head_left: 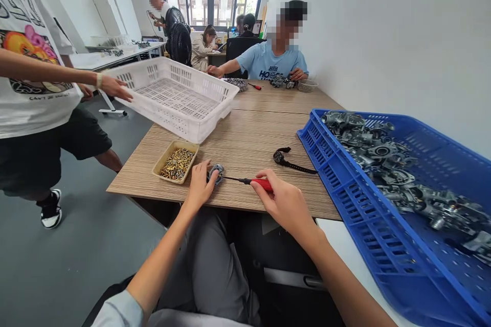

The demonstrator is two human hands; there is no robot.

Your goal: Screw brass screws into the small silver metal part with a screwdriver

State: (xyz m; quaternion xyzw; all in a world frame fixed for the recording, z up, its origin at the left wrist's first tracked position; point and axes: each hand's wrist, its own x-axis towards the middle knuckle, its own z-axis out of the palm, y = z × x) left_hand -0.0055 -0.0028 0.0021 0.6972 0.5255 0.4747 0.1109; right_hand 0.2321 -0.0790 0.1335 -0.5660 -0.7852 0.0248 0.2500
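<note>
Gripping a small grey metal part (217, 173), left hand (199, 186) fingers; right hand (286, 204) fingers clamped on red-handled screwdriver (249, 181).

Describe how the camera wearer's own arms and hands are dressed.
Both hands are bare: no gloves, rings or watch on the left hand or the right hand. Both forearms are uncovered up to the picture's edge. A pale light-blue sleeve shows at the left upper arm. No right sleeve is in view.

The blue perforated plastic crate (368, 225) of grey metal castings (399, 173) ran off the right edge. The left hand (199, 184) hid part of the small grey metal part (217, 172); the screwdriver tip was too small to tell.
</note>
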